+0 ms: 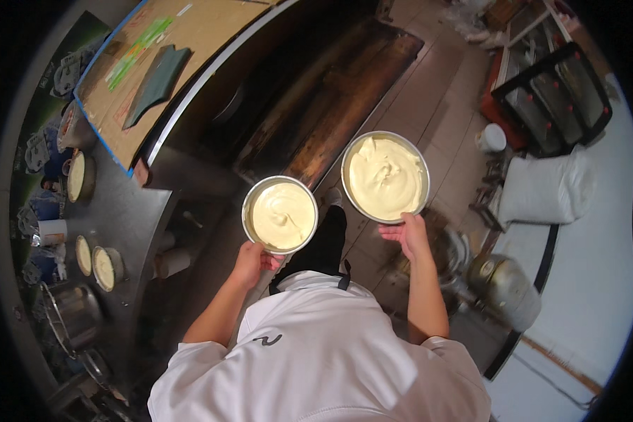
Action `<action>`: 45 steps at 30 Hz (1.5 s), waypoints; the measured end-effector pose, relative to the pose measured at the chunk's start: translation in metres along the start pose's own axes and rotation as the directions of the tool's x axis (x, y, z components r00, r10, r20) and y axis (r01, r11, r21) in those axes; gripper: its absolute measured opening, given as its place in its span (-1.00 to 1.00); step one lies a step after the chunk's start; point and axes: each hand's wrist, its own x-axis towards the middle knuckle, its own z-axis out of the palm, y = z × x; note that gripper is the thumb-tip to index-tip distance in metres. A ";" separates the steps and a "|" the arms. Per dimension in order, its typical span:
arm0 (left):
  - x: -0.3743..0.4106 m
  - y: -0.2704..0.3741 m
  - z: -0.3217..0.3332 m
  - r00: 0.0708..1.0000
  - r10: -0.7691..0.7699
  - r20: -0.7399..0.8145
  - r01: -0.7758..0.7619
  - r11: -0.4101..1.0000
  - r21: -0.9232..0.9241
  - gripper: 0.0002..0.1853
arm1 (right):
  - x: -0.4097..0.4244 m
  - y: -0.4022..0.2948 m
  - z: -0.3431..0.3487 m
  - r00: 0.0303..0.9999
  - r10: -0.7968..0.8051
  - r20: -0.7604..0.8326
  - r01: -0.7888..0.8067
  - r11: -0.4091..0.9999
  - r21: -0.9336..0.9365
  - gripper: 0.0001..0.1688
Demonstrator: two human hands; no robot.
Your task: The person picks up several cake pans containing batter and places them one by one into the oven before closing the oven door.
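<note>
My left hand grips the near rim of a smaller round metal cake pan, thumb at the edge and fingers beneath. Pale yellow batter with a swirled peak lies in it. A larger round metal cake pan is held up by my right hand, the thumb on its near edge. Its thick yellow batter is uneven, with raised folds. The two pans are apart, in front of my body and above the floor. What the fingers do under each pan is partly hidden.
On the left, a steel counter carries several batter-filled pans and a large metal bowl. A wooden board bears a dark green scraper-like piece. A long dark wooden plank lies ahead. At right are a white sack and a machine.
</note>
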 end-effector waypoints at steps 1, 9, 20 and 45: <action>0.017 0.010 0.011 1.000 0.011 0.003 -0.011 1.000 -0.013 -0.66 | 0.019 -0.014 -0.004 1.000 -0.005 0.026 0.004 1.000 0.017 -0.59; 0.158 0.084 0.077 0.996 0.014 -0.088 -0.026 0.989 -0.142 -0.65 | 0.163 -0.137 -0.019 0.996 0.029 0.087 -0.013 0.983 -0.185 -0.59; 0.251 0.166 0.148 0.886 0.111 -0.450 -0.319 0.850 -0.420 -0.64 | 0.338 -0.289 0.006 0.910 0.278 0.309 -0.088 0.855 -0.511 -0.55; 0.531 0.340 0.159 0.759 0.314 -0.570 -0.608 0.654 -0.449 -0.65 | 0.513 -0.388 -0.014 0.753 0.590 0.290 -0.080 0.520 -0.851 -0.57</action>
